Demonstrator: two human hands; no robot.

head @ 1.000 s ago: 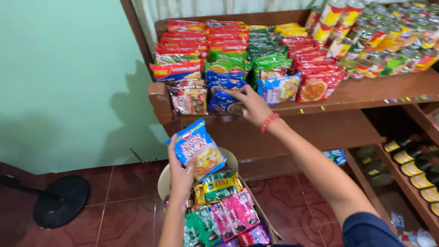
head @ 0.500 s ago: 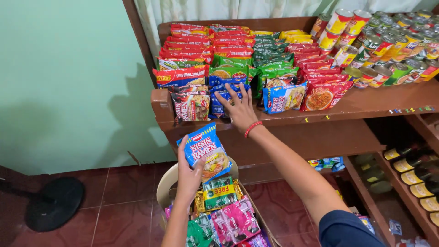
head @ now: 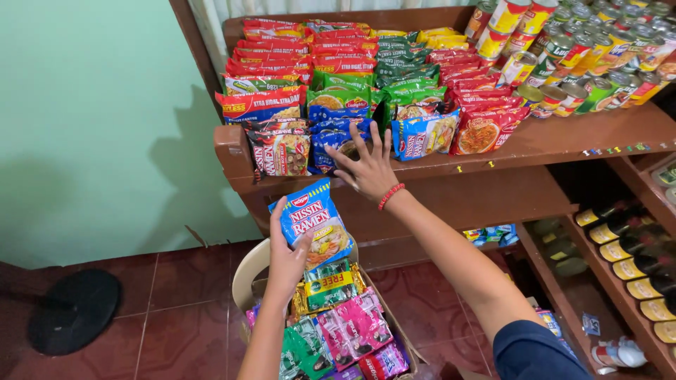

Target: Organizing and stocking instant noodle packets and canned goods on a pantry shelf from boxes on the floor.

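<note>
The blue noodle packet (head: 315, 224) stands upright in the left hand (head: 287, 259), just below the front edge of the wooden shelf (head: 535, 141) and straight above the cardboard box (head: 394, 331). The left hand is closed round the packet's lower left side, thumb in front and fingers behind. It is a light pinch on slick film, so my guess is the packet could slide out and drop into the box.

The right hand (head: 367, 170) is spread wide and holds nothing. Its fingertips press on the dark blue packets (head: 336, 141) at the shelf's front edge. Those packets lean in loose overlapping rows, and I judge that a hard push could tip the front ones off the edge, or shove the neighbours out of line. The black-and-red packets (head: 280, 149), just left of that hand on the shelf, look the most exposed, sitting at the corner.

By count, there is one packet in hand, two hands and one red wristband (head: 391, 196). The shelf bears roughly six columns of packets, too overlapped for an exact tally. At the shelf's right end stand more than a dozen tins (head: 563, 56), partly cut off by the frame. Below the shelf to the right lie about eight dark bottles (head: 634, 253) on their sides. The box below the shelf holds several pink, green and yellow sachet strips (head: 345, 317), and it sits in a pale plastic chair (head: 248, 274).
</note>
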